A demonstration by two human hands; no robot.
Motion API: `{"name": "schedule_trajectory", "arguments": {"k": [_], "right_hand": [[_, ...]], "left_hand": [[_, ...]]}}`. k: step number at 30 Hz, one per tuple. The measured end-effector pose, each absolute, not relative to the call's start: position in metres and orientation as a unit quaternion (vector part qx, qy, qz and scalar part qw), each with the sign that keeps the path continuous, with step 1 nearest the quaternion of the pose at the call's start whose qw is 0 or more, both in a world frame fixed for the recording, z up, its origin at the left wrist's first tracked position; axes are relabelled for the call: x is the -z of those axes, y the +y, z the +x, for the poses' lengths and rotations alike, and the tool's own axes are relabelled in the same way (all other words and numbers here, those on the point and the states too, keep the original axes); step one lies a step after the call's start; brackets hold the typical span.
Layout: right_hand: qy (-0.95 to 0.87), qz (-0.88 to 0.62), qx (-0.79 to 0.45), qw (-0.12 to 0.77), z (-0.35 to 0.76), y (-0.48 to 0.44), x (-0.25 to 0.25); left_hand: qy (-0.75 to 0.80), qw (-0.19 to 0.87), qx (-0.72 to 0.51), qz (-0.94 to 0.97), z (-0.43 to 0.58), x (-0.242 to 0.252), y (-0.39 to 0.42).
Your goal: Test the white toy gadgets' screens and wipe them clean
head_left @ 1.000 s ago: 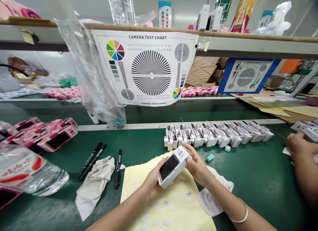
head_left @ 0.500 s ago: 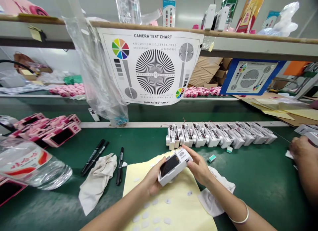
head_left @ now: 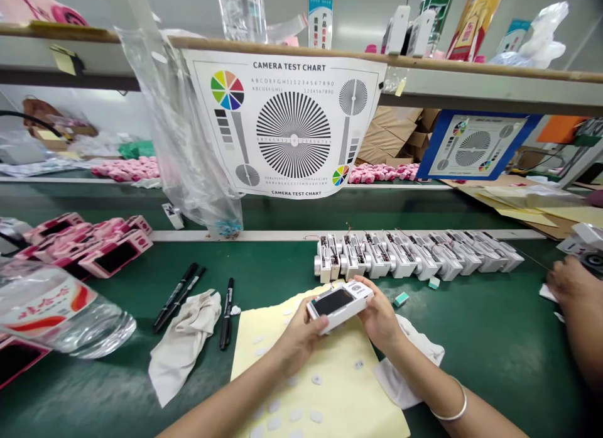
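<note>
Between my two hands is a white toy camera (head_left: 335,301), its dark screen turned up toward me. My left hand (head_left: 301,334) grips its left end, thumb along the near edge. Around the right end, beside the round button pad, my right hand (head_left: 379,315) is closed. Below the camera lies a yellow paper sheet (head_left: 339,394) dotted with small whitish stickers (head_left: 316,379). Just beyond it stands a row of opened white camera bodies (head_left: 400,256) with circuit boards and wires showing. A white cloth (head_left: 409,362) lies partly under my right forearm.
Black markers (head_left: 227,315) and a crumpled cloth (head_left: 186,344) lie left of the paper. Further left are pink cameras (head_left: 115,256) and a water bottle (head_left: 66,312). A camera test chart (head_left: 294,127) hangs ahead. At right, a co-worker's hand (head_left: 572,281) is near another white camera.
The camera in my hands has turned to lie more level, and my left thumb now rests on its near edge. At right, the co-worker's white camera has shifted, showing its lens.
</note>
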State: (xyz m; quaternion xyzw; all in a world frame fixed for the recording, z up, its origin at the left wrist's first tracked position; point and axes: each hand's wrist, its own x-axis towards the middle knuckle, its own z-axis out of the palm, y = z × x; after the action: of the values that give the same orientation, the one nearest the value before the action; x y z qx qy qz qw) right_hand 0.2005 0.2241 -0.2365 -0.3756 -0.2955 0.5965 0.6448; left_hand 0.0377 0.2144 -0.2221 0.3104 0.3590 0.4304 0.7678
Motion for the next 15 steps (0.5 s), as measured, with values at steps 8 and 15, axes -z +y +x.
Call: {"name": "schedule_trajectory", "arguments": {"k": [8,15], "right_hand": [[-0.386,-0.356,-0.579,0.623,0.205,0.224,0.237],[-0.575,-0.387,-0.45,0.563,0.211,0.223,0.248]], "left_hand": [[0.387,0.685,-0.419,0.453,0.026,0.218,0.226],[0.36,0.46,-0.409,0.701,0.003,0.205,0.236]]}}
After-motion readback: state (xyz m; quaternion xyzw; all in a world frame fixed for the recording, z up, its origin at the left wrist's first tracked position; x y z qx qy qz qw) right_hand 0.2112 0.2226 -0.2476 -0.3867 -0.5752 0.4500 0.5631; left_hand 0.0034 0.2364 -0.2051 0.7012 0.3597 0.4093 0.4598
